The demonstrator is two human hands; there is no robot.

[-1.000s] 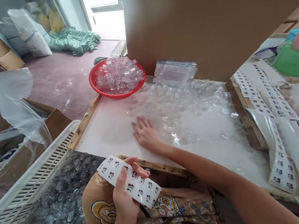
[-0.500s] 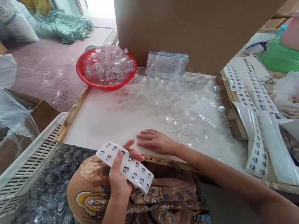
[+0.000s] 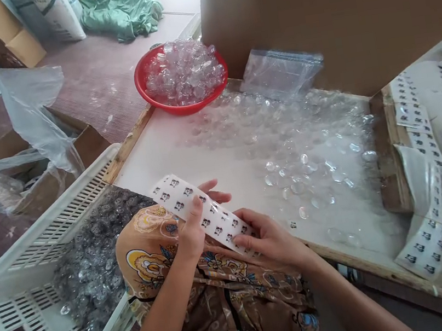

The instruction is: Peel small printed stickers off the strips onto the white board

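A white sticker sheet (image 3: 177, 193) printed with small black figures lies slanted over my lap. My left hand (image 3: 196, 221) grips it near the middle, thumb on top and fingers stretched out beyond the far edge. At the lower right end, my right hand (image 3: 271, 235) pinches the sheet between thumb and fingers. Just past my hands, many clear domed discs (image 3: 289, 177) are scattered over the white tabletop (image 3: 148, 154). One small printed sticker (image 3: 293, 225) shows on the tabletop near my right hand.
A red bowl (image 3: 185, 109) heaped with clear pieces stands at the table's far left corner. A white plastic crate (image 3: 23, 261) with dark glossy pieces is at my left. More sticker strips (image 3: 427, 240) lie at right. A large cardboard panel (image 3: 306, 14) rises behind the table.
My right hand has come back from the tabletop and now holds the lower end of the sticker sheet. The view has turned slightly left.
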